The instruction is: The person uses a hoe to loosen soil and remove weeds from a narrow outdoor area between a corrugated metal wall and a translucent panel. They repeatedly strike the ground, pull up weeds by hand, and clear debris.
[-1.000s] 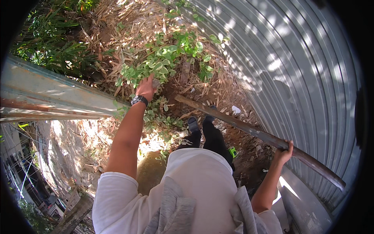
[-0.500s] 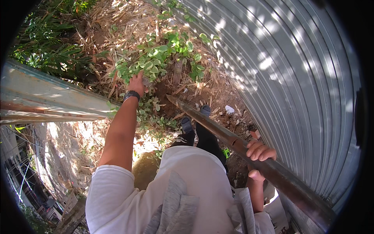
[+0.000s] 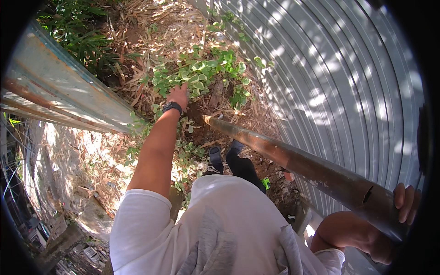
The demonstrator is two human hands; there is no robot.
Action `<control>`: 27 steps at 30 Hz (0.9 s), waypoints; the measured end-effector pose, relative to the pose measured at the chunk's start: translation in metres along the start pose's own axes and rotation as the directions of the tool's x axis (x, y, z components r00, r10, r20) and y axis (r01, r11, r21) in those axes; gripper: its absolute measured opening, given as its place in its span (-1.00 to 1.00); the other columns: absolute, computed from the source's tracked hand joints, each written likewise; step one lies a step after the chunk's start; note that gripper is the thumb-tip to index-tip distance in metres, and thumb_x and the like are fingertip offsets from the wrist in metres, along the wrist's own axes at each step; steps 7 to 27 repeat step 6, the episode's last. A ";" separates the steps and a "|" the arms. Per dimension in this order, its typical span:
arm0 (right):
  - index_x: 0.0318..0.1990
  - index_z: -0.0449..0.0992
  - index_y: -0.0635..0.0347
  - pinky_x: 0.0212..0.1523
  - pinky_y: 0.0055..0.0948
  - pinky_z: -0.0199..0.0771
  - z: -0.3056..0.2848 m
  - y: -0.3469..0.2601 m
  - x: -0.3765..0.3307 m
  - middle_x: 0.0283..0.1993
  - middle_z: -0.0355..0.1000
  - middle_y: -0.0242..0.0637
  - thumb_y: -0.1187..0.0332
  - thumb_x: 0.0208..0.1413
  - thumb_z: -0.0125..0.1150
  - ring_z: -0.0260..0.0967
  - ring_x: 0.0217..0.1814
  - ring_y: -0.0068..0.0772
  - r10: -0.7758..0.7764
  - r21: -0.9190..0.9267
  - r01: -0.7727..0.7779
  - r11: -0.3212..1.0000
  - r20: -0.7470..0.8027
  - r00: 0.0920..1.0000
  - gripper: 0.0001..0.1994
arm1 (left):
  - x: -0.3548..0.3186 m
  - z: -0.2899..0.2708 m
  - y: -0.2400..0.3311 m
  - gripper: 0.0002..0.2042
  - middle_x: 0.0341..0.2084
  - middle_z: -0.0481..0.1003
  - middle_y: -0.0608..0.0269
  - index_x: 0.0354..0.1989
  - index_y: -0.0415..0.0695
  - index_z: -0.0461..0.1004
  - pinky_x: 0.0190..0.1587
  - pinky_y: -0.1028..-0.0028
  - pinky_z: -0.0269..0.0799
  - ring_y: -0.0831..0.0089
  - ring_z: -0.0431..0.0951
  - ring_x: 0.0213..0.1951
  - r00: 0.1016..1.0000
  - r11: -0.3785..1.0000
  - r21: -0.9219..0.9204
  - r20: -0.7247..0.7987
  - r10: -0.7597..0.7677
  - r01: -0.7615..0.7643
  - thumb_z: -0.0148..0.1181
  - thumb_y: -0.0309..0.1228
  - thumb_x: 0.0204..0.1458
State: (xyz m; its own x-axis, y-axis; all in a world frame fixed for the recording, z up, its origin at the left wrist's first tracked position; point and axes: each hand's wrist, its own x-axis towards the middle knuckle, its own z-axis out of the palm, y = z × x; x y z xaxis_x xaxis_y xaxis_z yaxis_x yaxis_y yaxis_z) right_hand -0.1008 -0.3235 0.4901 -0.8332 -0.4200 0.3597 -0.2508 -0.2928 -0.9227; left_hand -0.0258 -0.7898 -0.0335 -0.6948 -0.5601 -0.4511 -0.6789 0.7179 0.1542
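My right hand (image 3: 405, 204) is wrapped round a thick brown pipe (image 3: 293, 158) at the lower right, just beyond a dark slot in its side. Slanting down to the far left, the pipe has its lighter far end (image 3: 208, 120) at a patch of dark, dug-looking soil (image 3: 197, 123). My left hand (image 3: 178, 97), with a dark watch (image 3: 172, 107) on the wrist, reaches among the variegated leaves of a low plant (image 3: 197, 75). Its fingers look stretched out, their tips partly covered by leaves. I see nothing held in it.
A grey corrugated metal wall (image 3: 321, 78) curves along the right. At the left stands a rusty metal sheet (image 3: 68, 87). Dry leaf litter (image 3: 151, 46) covers the ground ahead. My shoes (image 3: 215, 156) stand close to the pipe's far end, with loose soil and rubble nearby.
The pipe has moved with my right hand toward the lower right, and more of its length shows between its far end and the slot. My left hand remains at the plant.
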 end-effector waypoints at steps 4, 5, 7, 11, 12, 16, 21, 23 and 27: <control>-0.01 0.24 0.14 0.08 -0.09 0.43 0.043 0.200 -0.052 -0.13 0.36 -0.26 0.17 -0.03 0.59 0.41 -0.10 -0.31 0.083 -0.004 -0.084 0.996 -0.172 0.982 -0.39 | 0.001 0.001 -0.004 -0.32 0.32 0.24 0.00 0.48 0.22 0.05 0.29 -0.14 0.33 -0.07 0.25 0.36 1.000 1.000 0.008 0.012 0.018 -0.018 0.17 -0.42 0.21; 0.03 0.22 0.14 0.16 0.01 0.41 0.078 0.271 -0.064 -0.13 0.36 -0.25 0.19 0.03 0.55 0.41 -0.09 -0.26 0.085 -0.142 -0.101 0.985 -0.117 0.990 -0.41 | -0.001 0.001 -0.005 -0.30 0.32 0.24 0.01 0.48 0.21 0.03 0.28 -0.15 0.33 -0.06 0.26 0.36 0.999 1.000 0.018 0.024 0.025 -0.025 0.21 -0.38 0.19; 0.09 0.21 0.13 0.19 0.15 0.33 0.074 0.284 -0.069 -0.14 0.30 -0.20 0.21 0.23 0.27 0.34 -0.07 -0.26 -0.008 -0.088 0.013 0.996 0.054 0.998 -0.57 | 0.001 -0.003 -0.005 -0.27 0.32 0.24 0.03 0.48 0.21 0.02 0.28 -0.15 0.33 -0.06 0.26 0.36 0.999 0.998 0.037 0.014 0.041 -0.042 0.24 -0.34 0.17; 0.09 0.21 0.13 0.19 0.15 0.33 0.074 0.284 -0.069 -0.14 0.30 -0.20 0.21 0.23 0.27 0.34 -0.07 -0.26 -0.008 -0.088 0.013 0.996 0.054 0.998 -0.57 | 0.001 -0.003 -0.005 -0.27 0.32 0.24 0.03 0.48 0.21 0.02 0.28 -0.15 0.33 -0.06 0.26 0.36 0.999 0.998 0.037 0.014 0.041 -0.042 0.24 -0.34 0.17; 0.09 0.21 0.13 0.19 0.15 0.33 0.074 0.284 -0.069 -0.14 0.30 -0.20 0.21 0.23 0.27 0.34 -0.07 -0.26 -0.008 -0.088 0.013 0.996 0.054 0.998 -0.57 | 0.001 -0.003 -0.005 -0.27 0.32 0.24 0.03 0.48 0.21 0.02 0.28 -0.15 0.33 -0.06 0.26 0.36 0.999 0.998 0.037 0.014 0.041 -0.042 0.24 -0.34 0.17; 0.09 0.21 0.13 0.19 0.15 0.33 0.074 0.284 -0.069 -0.14 0.30 -0.20 0.21 0.23 0.27 0.34 -0.07 -0.26 -0.008 -0.088 0.013 0.996 0.054 0.998 -0.57 | 0.001 -0.003 -0.005 -0.27 0.32 0.24 0.03 0.48 0.21 0.02 0.28 -0.15 0.33 -0.06 0.26 0.36 0.999 0.998 0.037 0.014 0.041 -0.042 0.24 -0.34 0.17; 0.09 0.21 0.13 0.19 0.15 0.33 0.074 0.284 -0.069 -0.14 0.30 -0.20 0.21 0.23 0.27 0.34 -0.07 -0.26 -0.008 -0.088 0.013 0.996 0.054 0.998 -0.57 | 0.001 -0.003 -0.005 -0.27 0.32 0.24 0.03 0.48 0.21 0.02 0.28 -0.15 0.33 -0.06 0.26 0.36 0.999 0.998 0.037 0.014 0.041 -0.042 0.24 -0.34 0.17; 0.09 0.21 0.13 0.19 0.15 0.33 0.074 0.284 -0.069 -0.14 0.30 -0.20 0.21 0.23 0.27 0.34 -0.07 -0.26 -0.008 -0.088 0.013 0.996 0.054 0.998 -0.57 | 0.001 -0.003 -0.005 -0.27 0.32 0.24 0.03 0.48 0.21 0.02 0.28 -0.15 0.33 -0.06 0.26 0.36 0.999 0.998 0.037 0.014 0.041 -0.042 0.24 -0.34 0.17; 0.09 0.21 0.13 0.19 0.15 0.33 0.074 0.284 -0.069 -0.14 0.30 -0.20 0.21 0.23 0.27 0.34 -0.07 -0.26 -0.008 -0.088 0.013 0.996 0.054 0.998 -0.57 | 0.001 -0.003 -0.005 -0.27 0.32 0.24 0.03 0.48 0.21 0.02 0.28 -0.15 0.33 -0.06 0.26 0.36 0.999 0.998 0.037 0.014 0.041 -0.042 0.24 -0.34 0.17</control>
